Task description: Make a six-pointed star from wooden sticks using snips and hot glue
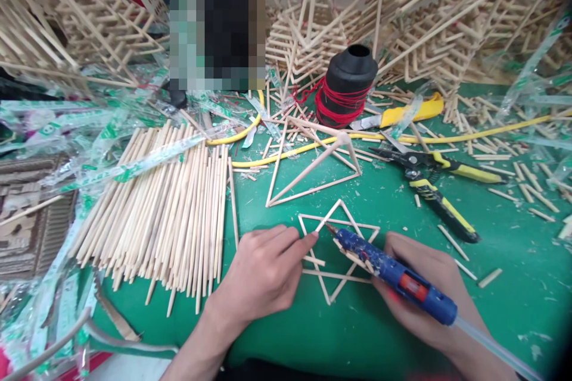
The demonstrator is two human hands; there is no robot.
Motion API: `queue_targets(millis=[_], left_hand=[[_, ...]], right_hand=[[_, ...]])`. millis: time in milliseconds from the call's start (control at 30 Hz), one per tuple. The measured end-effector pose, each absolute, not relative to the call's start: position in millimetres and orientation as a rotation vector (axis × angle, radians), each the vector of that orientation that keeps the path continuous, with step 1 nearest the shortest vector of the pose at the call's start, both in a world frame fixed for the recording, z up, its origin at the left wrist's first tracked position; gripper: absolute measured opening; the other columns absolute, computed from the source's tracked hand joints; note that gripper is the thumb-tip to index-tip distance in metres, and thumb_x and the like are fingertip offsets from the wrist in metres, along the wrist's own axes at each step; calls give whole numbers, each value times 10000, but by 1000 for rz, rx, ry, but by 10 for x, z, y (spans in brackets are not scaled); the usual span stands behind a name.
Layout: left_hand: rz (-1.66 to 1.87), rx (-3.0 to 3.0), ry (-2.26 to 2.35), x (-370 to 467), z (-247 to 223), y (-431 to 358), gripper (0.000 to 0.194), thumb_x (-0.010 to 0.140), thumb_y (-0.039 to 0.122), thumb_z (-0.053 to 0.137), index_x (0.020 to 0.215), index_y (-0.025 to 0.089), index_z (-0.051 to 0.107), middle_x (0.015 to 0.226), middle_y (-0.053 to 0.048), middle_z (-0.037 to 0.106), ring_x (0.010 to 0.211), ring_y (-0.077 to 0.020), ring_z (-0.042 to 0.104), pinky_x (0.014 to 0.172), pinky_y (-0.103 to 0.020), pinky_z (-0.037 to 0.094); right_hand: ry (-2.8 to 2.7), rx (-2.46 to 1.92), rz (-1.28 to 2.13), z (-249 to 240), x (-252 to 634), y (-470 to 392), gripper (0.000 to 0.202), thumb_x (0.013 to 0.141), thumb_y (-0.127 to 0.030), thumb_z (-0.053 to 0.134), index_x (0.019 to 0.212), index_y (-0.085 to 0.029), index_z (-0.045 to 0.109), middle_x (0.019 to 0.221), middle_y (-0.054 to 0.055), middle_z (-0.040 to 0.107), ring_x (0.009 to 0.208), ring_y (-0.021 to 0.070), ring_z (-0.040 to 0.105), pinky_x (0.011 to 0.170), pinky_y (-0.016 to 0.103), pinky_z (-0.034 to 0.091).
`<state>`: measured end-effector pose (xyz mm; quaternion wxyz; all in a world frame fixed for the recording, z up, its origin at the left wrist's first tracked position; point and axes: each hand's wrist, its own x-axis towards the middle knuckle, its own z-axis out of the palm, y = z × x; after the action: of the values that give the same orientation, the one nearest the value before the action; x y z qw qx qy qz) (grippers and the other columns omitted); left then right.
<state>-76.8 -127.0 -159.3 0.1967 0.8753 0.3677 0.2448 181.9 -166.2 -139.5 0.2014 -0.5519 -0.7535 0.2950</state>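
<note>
A six-pointed star of thin wooden sticks [330, 300] lies flat on the green tabletop. My left hand [268, 268] is closed at the star's left side, its fingertips pinching one of the sticks near a crossing. A short stick [315, 261] pokes out beside those fingers. In my right hand [415, 286] is a blue glue gun [384, 265], its nozzle close to the crossing by my left fingertips. A clear glue stick [491, 345] runs out of its back end. Behind the star stands a stick frame of triangles [313, 190].
Left of my hands lies a pile of long sticks [174, 208]. Pliers [429, 172], a yellow-handled knife [411, 112] and a spool of red thread [346, 86] sit behind on the right. A yellow cable [286, 155] crosses the table; stick structures [429, 30] crowd the back.
</note>
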Motion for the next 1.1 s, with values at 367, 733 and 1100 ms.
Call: queue_targets(millis=[367,733,1100], left_hand=[[712,2459,1024,-752,-1582,-1255,292,918,46,475,1087,89,709,719,-19,622,597,-165,536,492,-324,336],[712,2457,1021,-766,-1604,-1265,295,916,43,473,1093,94,703,728,-22,637,609,-159,541,510,-303,345],[716,2466,1014,-764,-1610,-1264,288,931,53,482,1104,80,711,731,-21,617,606,-163,532,500,-320,349]], right_hand=[[-2127,-1550,787,-1386,1825,-1675,262,869,-161,589,794,-253,356,660,-71,438,533,81,443,497,196,353],[-2192,-1544,766,-1364,1874,-1721,243,848,-162,595,821,-255,372,697,-60,449,554,93,458,504,212,354],[-2092,-1593,815,-1290,1934,-1760,271,905,-188,591,780,-249,359,651,-69,417,514,82,422,491,224,335]])
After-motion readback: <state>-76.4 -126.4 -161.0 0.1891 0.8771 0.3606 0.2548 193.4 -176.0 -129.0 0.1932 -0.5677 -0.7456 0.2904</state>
